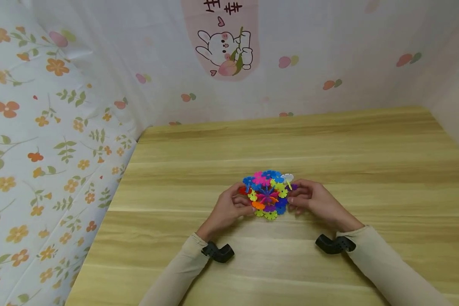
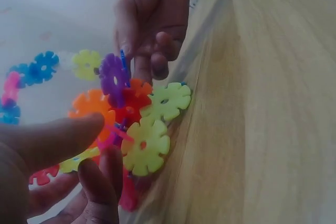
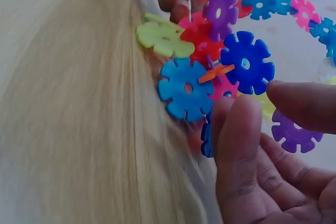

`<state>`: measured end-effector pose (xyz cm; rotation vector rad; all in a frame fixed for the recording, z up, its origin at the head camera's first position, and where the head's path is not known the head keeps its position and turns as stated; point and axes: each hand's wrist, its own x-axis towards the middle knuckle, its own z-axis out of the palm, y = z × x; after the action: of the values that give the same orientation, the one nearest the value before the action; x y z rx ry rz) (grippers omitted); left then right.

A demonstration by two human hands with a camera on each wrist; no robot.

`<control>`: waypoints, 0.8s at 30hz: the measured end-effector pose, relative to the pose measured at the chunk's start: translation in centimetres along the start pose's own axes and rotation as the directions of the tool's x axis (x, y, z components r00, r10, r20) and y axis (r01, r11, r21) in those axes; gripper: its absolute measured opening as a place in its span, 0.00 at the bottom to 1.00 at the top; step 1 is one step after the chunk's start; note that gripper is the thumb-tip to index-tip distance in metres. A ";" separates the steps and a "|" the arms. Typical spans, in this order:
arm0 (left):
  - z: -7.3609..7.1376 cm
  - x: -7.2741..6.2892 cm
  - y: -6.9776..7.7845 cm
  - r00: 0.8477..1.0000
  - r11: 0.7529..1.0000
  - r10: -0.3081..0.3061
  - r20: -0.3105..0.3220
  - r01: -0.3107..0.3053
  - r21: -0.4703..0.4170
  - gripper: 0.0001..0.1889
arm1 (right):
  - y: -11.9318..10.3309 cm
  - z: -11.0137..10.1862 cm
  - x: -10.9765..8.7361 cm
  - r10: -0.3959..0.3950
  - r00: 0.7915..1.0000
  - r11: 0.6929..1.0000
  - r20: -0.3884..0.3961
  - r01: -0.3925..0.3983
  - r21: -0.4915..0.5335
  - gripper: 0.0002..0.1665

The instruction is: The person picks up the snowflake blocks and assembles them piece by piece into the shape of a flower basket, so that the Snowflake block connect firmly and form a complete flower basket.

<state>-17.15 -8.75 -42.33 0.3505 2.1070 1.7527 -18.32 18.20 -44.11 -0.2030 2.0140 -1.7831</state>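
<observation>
Between both hands is a colourful assembly of interlocking notched plastic discs (image 1: 267,196), with a cluster at the near side and a ring of discs at the back. My left hand (image 1: 228,209) grips its left side. In the left wrist view, the thumb lies over an orange disc (image 2: 90,107), with curled fingers below, near a yellow-green disc (image 2: 146,148). My right hand (image 1: 318,204) holds the right side, its thumb tip at the edge of a dark blue disc (image 3: 247,64). A purple disc (image 3: 296,132) shows behind those fingers.
A wood-grain table (image 1: 176,170) lies beneath. A white cloth with a rabbit print (image 1: 225,51) hangs at the back, and a flowered cloth (image 1: 57,153) covers the left. Black bands (image 1: 219,252) sit at both wrists over beige sleeves.
</observation>
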 end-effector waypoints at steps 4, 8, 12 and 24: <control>-0.1 1.2 -1.6 1.000 0.999 -0.007 0.006 0.007 -0.052 0.38 | 0.1 0.0 0.3 0.003 1.000 0.998 0.012 -0.004 0.057 0.23; -0.3 2.6 -2.6 1.000 0.998 -0.009 0.001 0.009 -0.064 0.40 | 0.2 -0.3 0.8 0.000 1.000 0.996 0.024 -0.002 0.090 0.28; -0.4 4.3 -2.3 1.000 0.999 -0.017 -0.009 0.016 -0.050 0.39 | 0.3 -1.1 1.5 0.035 0.999 0.982 0.025 -0.039 0.187 0.37; -1.0 12.3 -1.0 0.998 0.990 -0.008 -0.061 0.000 -0.138 0.33 | -0.9 -4.9 6.7 0.096 0.994 0.917 -0.044 -0.071 0.394 0.25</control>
<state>-28.56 -4.67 -44.76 0.2565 2.0116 1.9180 -26.51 19.91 -44.39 0.0638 1.6291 -2.1107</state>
